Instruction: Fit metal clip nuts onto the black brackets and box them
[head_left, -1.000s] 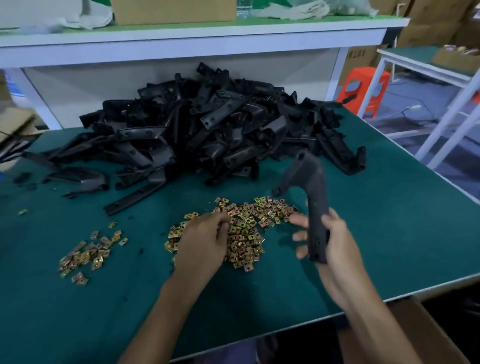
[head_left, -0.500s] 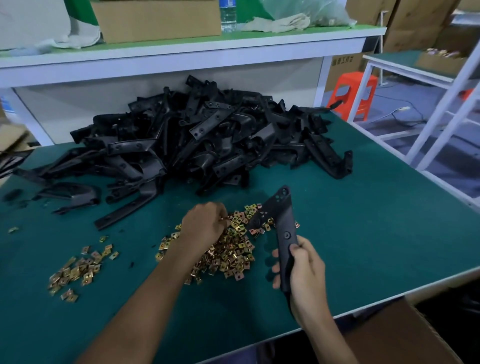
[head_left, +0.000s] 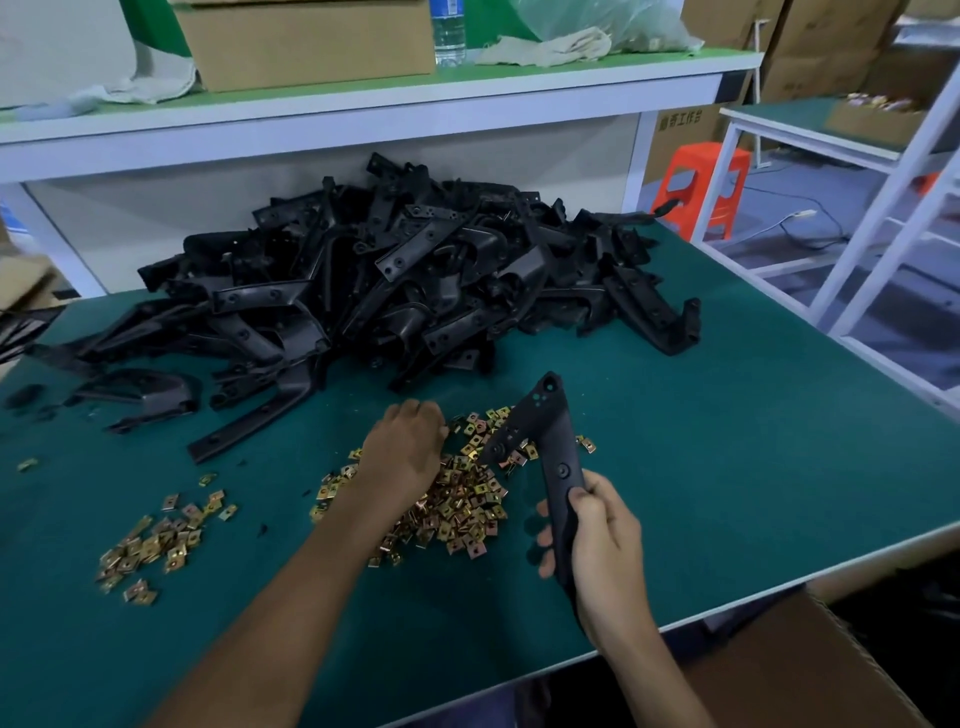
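Observation:
My right hand (head_left: 602, 551) grips the lower arm of a black angled bracket (head_left: 545, 441), whose bent end rises over the nuts. A heap of gold metal clip nuts (head_left: 467, 499) lies on the green table top (head_left: 727, 467). My left hand (head_left: 405, 449) rests on that heap with its fingers curled down among the nuts; the fingertips are hidden, so any nut in them is out of sight. A big pile of black brackets (head_left: 405, 270) fills the back of the table.
A smaller heap of clip nuts (head_left: 156, 545) lies at the left. An open cardboard box (head_left: 810, 665) stands below the table's near right edge. A white shelf (head_left: 363, 104) with a carton and a bottle runs behind. An orange stool (head_left: 698, 182) stands right.
My right hand has turned the bracket over and lowered it so its drilled flat face points up over the nuts. My left hand has slid a little further into the heap.

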